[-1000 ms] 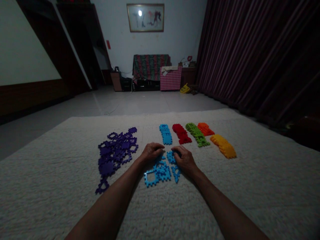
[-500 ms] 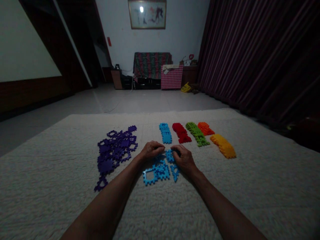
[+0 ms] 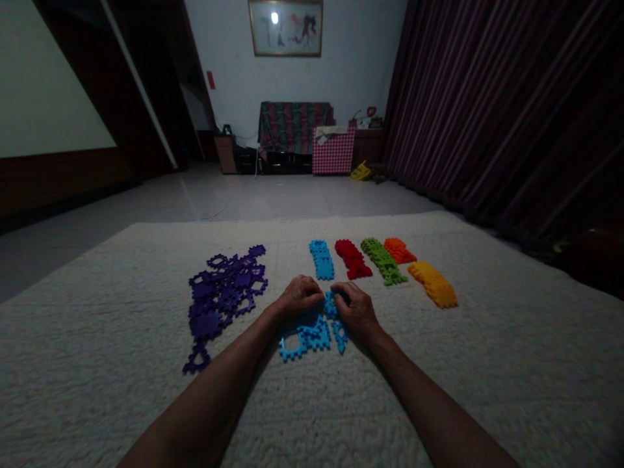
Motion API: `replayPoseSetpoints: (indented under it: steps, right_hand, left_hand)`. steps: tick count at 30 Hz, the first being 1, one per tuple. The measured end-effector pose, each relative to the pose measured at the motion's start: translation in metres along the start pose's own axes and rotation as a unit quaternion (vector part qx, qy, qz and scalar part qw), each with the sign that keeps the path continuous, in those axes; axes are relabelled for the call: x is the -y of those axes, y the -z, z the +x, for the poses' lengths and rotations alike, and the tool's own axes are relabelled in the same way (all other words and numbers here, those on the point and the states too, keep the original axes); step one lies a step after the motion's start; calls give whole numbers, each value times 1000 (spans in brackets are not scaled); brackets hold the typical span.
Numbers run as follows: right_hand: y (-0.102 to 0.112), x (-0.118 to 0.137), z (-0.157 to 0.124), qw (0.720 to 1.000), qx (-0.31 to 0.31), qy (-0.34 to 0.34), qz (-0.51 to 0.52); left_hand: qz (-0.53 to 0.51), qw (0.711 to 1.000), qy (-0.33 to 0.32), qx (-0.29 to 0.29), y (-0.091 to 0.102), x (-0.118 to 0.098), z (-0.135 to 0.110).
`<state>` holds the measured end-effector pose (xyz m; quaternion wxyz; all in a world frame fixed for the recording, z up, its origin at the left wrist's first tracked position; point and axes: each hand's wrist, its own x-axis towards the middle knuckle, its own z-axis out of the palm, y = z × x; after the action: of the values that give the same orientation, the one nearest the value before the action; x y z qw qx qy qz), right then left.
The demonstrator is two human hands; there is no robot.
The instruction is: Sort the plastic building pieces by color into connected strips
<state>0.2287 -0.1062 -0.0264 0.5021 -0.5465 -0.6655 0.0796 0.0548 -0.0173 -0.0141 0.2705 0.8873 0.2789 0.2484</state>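
My right hand is closed on a small blue toothed building piece, its thumb and fingers at the piece's right side. From the left, my left hand reaches the same spot with fingers bent and fingertips by the piece's left edge; whether it grips anything is hidden. Below the hands lie more blue building pieces, among them a square frame and a triangular one. A row of overlapping blue pieces rests just beyond the hands.
Purple pieces spread in a heap at left. Red, green, orange and yellow pieces lie in overlapping rows at right. All rest on a pale quilted cover. A dark curtain hangs at right.
My left hand has shifted slightly right, closer to the blue piece and my right hand. The right hand stays on the piece. The view has shifted slightly.
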Motion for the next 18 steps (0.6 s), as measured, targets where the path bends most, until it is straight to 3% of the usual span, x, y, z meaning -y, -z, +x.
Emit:
replayPoseSetpoints:
  steps: [10, 18]
  right_hand:
    - [3, -4, 1, 998, -10, -51, 25]
    - [13, -13, 5, 999, -2, -36, -14]
  left_hand:
    - [-114, 989, 88, -35, 3, 0, -2]
    - [-130, 979, 132, -85, 12, 7, -4]
